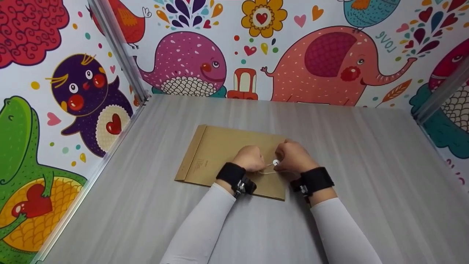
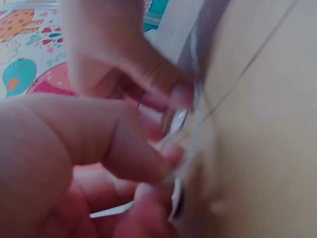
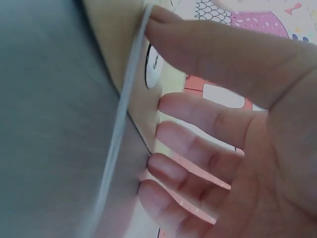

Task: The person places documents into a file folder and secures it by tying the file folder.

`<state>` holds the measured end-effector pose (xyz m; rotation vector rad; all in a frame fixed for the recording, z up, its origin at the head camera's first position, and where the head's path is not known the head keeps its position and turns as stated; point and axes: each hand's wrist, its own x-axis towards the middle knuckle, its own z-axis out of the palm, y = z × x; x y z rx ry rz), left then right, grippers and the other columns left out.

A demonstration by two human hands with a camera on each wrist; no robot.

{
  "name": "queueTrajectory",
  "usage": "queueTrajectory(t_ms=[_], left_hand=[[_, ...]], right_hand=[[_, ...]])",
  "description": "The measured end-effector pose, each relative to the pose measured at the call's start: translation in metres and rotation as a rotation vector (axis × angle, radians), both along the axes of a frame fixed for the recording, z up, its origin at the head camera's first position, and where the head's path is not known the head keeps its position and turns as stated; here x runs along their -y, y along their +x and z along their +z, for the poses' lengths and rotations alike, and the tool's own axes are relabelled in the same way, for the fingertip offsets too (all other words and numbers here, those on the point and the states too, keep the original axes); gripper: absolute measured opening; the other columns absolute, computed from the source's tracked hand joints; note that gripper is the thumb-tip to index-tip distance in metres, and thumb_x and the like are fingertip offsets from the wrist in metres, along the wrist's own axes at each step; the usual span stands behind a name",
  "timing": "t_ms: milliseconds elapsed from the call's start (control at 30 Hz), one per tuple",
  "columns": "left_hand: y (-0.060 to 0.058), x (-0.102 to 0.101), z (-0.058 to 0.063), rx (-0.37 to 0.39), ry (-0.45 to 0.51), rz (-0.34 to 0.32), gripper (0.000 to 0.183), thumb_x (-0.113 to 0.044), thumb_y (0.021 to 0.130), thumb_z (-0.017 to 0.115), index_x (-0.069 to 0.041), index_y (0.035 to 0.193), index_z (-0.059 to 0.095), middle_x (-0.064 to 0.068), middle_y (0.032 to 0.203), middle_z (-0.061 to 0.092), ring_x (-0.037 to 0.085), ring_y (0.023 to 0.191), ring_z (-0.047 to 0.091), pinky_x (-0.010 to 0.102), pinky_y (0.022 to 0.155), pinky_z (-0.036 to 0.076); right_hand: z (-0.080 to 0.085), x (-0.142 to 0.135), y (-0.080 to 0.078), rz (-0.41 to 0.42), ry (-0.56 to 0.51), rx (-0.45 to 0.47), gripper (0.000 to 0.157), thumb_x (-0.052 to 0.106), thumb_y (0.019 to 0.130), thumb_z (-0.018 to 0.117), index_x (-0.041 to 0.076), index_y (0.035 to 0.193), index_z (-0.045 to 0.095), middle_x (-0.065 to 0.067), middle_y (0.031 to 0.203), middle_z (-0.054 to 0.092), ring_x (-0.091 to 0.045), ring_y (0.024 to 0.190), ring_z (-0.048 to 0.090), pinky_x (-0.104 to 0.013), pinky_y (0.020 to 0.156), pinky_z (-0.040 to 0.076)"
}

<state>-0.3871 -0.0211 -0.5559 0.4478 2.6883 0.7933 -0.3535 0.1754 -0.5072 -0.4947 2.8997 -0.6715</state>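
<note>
A brown paper document envelope (image 1: 223, 146) lies flat with its flap end to the left. My left hand (image 1: 250, 158) is low over its middle; in the left wrist view its thumb and forefinger pinch the thin pale string (image 3: 119, 119). Beside those fingertips shows a second round button (image 2: 177, 198). At the envelope's right part my right hand (image 1: 295, 157) has its thumb at the string, close by a white round button (image 1: 276, 162). Its other fingers (image 3: 181, 106) are spread and gently bent, tips against the envelope. A loose length of string trails toward the right wrist.
The envelope rests on a grey wood-grain table (image 1: 146, 205). Cartoon-printed panels stand behind and at both sides, with a metal post (image 1: 119, 51) at the back left corner. Black straps with small cameras circle both wrists (image 1: 318, 181).
</note>
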Motion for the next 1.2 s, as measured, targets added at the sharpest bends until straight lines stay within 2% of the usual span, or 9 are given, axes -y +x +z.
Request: queueTrajectory(t_ms=[67,200,300,333,433,533,733,900,1200], left_hand=[[-0.004,0.008,0.001,-0.037,-0.024,0.018,0.036,-0.022,0.078,0.069,-0.024,0.046,0.051,-0.013,0.046,0.042,0.011,0.045,0.045,0.027,0.046,0.036],[0.008,0.032,0.038,-0.002,0.044,0.039,0.027,-0.014,0.081,0.072,-0.017,0.054,0.068,-0.01,0.052,0.054,0.012,0.05,0.049,0.025,0.049,0.039],[0.021,0.051,0.065,0.08,0.132,0.037,0.012,-0.004,0.083,0.075,-0.008,0.073,0.081,-0.006,0.061,0.063,0.009,0.054,0.053,0.022,0.051,0.043],[0.024,0.056,0.068,0.106,0.161,0.04,0.009,-0.002,0.084,0.076,-0.006,0.08,0.083,-0.005,0.064,0.065,0.009,0.055,0.054,0.021,0.052,0.045],[0.027,0.065,0.07,0.179,0.198,0.019,0.007,0.001,0.086,0.079,-0.002,0.09,0.083,-0.003,0.068,0.066,0.008,0.056,0.055,0.02,0.053,0.047],[0.027,0.064,0.066,0.219,0.187,-0.023,0.005,0.002,0.086,0.079,-0.002,0.089,0.081,-0.003,0.068,0.066,0.008,0.056,0.056,0.02,0.053,0.047],[0.025,0.053,0.062,0.167,0.06,-0.055,0.015,-0.002,0.084,0.076,-0.008,0.071,0.077,-0.007,0.058,0.061,0.008,0.052,0.054,0.021,0.05,0.044],[0.026,0.051,0.061,0.142,0.017,-0.054,0.022,0.0,0.083,0.075,-0.011,0.064,0.073,-0.008,0.054,0.058,0.008,0.05,0.051,0.021,0.049,0.042],[0.026,0.056,0.061,0.13,-0.004,-0.048,0.02,-0.002,0.083,0.075,-0.01,0.065,0.075,-0.007,0.056,0.061,0.008,0.051,0.054,0.021,0.051,0.044]], right_hand=[[0.0,0.0,0.0,-0.032,0.0,0.018,0.05,0.015,0.068,0.097,0.0,0.111,0.075,-0.016,0.11,0.065,-0.031,0.096,0.063,-0.048,0.09,0.056],[0.0,-0.003,-0.002,-0.069,0.002,0.033,0.055,0.015,0.071,0.096,0.001,0.119,0.075,-0.019,0.117,0.065,-0.035,0.106,0.063,-0.052,0.1,0.055],[-0.001,-0.005,-0.003,-0.078,0.006,0.04,0.053,0.012,0.073,0.095,0.002,0.121,0.076,-0.02,0.118,0.065,-0.035,0.106,0.062,-0.054,0.102,0.054],[-0.001,-0.006,-0.004,-0.083,0.005,0.046,0.052,0.011,0.074,0.095,0.002,0.121,0.076,-0.02,0.119,0.065,-0.035,0.106,0.061,-0.053,0.102,0.054],[-0.001,-0.008,-0.004,-0.102,-0.001,0.075,0.052,0.01,0.076,0.094,0.002,0.124,0.076,-0.021,0.12,0.064,-0.034,0.106,0.059,-0.054,0.102,0.054],[0.001,-0.008,-0.003,-0.126,0.006,0.098,0.05,0.009,0.078,0.093,0.002,0.125,0.076,-0.02,0.12,0.064,-0.034,0.105,0.058,-0.053,0.102,0.054],[-0.001,-0.003,-0.002,-0.06,0.011,0.058,0.046,0.008,0.08,0.09,0.0,0.123,0.074,-0.023,0.129,0.065,-0.037,0.112,0.062,-0.053,0.104,0.054],[-0.006,-0.001,-0.004,0.052,-0.015,0.066,0.062,0.014,0.08,0.092,-0.005,0.134,0.067,-0.032,0.154,0.053,-0.047,0.138,0.057,-0.057,0.116,0.047],[-0.004,-0.008,-0.005,0.076,-0.016,0.176,0.084,0.013,0.079,0.093,-0.004,0.151,0.054,-0.028,0.167,0.038,-0.044,0.154,0.041,-0.056,0.124,0.038]])
